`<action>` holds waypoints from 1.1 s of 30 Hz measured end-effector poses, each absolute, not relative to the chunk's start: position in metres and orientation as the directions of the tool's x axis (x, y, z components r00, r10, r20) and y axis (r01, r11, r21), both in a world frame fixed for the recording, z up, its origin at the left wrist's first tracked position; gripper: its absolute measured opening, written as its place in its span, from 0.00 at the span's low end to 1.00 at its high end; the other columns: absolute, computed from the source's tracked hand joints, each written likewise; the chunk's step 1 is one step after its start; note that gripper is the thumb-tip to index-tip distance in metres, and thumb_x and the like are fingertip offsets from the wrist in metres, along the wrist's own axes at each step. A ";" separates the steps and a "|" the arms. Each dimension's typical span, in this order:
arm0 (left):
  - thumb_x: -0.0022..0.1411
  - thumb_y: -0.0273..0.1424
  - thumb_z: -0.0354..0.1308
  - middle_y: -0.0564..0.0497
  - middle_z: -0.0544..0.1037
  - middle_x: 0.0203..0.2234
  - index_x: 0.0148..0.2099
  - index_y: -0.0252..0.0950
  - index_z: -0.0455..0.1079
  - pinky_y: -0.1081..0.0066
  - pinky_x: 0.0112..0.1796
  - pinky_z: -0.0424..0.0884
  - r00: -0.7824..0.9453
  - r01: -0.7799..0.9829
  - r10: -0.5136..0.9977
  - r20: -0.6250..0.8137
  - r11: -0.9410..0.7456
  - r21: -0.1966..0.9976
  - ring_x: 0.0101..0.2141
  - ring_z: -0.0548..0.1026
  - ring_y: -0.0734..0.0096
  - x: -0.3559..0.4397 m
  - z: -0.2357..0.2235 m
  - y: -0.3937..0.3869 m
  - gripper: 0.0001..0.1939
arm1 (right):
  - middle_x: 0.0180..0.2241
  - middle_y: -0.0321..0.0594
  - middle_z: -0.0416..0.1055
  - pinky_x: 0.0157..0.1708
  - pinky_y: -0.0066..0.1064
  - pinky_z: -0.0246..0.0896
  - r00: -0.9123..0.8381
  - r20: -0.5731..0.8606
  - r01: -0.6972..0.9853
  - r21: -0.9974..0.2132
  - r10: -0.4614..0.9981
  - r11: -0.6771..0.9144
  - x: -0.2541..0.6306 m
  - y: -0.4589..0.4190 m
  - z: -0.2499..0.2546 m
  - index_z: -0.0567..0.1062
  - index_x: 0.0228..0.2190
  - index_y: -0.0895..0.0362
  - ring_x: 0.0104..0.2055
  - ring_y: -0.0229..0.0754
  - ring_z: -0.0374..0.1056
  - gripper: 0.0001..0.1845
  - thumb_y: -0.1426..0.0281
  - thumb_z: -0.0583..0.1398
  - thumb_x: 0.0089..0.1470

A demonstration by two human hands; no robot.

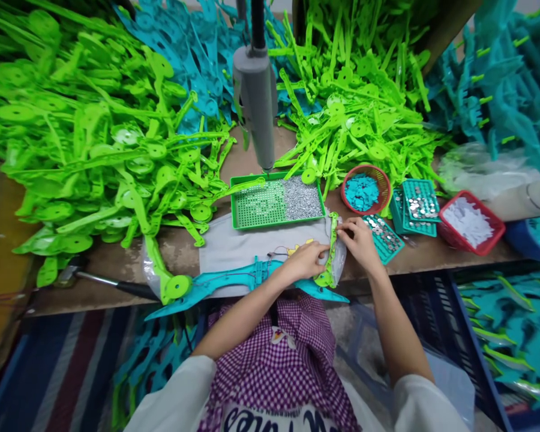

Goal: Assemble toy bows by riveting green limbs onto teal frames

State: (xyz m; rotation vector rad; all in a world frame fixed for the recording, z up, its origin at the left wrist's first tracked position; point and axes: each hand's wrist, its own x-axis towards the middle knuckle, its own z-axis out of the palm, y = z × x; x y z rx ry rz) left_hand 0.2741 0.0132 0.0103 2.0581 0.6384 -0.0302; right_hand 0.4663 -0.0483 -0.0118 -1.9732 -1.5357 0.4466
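A blue plastic bow-shaped frame (225, 278) lies across the near edge of the table, with a green arm with a round disc (177, 287) at its left end. Near its right end a narrow green plastic arm (332, 247) points away from me. My left hand (306, 261) crosses over the frame, its fingers closed against the left side of this green arm. To the right, my right hand (359, 239) pinches its thumb and fingertips together by the arm's far half; anything between them is too small to make out. Clear film shows beside the arm.
Beyond the hands sits a green tray (276, 225) of small metal screws, under a hanging grey screwdriver (256, 102). Piles of green parts (94, 150) crowd the back. On the right are a red basket (382, 174), teal trays (382, 239) and a red bin (470, 243). A hammer (112, 281) lies left.
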 end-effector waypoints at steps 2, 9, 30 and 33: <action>0.51 0.25 0.60 0.50 0.75 0.32 0.53 0.35 0.70 0.73 0.35 0.68 0.861 0.456 0.431 -0.270 -0.416 0.787 0.33 0.74 0.67 0.274 0.011 0.013 0.25 | 0.39 0.43 0.67 0.47 0.43 0.54 0.276 0.058 0.775 -0.604 0.959 -0.187 0.465 -0.047 -0.011 0.75 0.35 0.54 0.46 0.49 0.64 0.10 0.65 0.54 0.58; 0.52 0.26 0.59 0.49 0.76 0.34 0.55 0.35 0.69 0.73 0.36 0.68 0.861 0.461 0.416 -0.292 -0.399 0.793 0.35 0.75 0.66 0.273 0.010 0.014 0.25 | 0.40 0.44 0.68 0.47 0.45 0.49 0.229 0.002 0.825 -0.531 0.974 -0.193 0.463 -0.044 -0.004 0.73 0.34 0.55 0.47 0.51 0.63 0.10 0.65 0.53 0.59; 0.52 0.26 0.59 0.50 0.74 0.34 0.53 0.37 0.70 0.73 0.36 0.67 0.882 0.431 0.384 -0.271 -0.429 0.794 0.33 0.73 0.67 0.273 0.008 0.016 0.23 | 0.31 0.39 0.69 0.37 0.34 0.56 0.085 -0.138 0.790 -0.595 0.987 -0.151 0.484 -0.022 -0.001 0.77 0.33 0.56 0.34 0.42 0.65 0.09 0.66 0.57 0.53; 0.53 0.26 0.59 0.50 0.73 0.34 0.52 0.36 0.70 0.73 0.37 0.67 0.892 0.424 0.366 -0.266 -0.466 0.777 0.35 0.73 0.66 0.274 0.009 0.017 0.23 | 0.29 0.39 0.70 0.36 0.34 0.52 0.078 -0.210 0.866 -0.470 0.975 -0.170 0.484 -0.011 0.001 0.76 0.29 0.56 0.33 0.42 0.65 0.06 0.68 0.59 0.51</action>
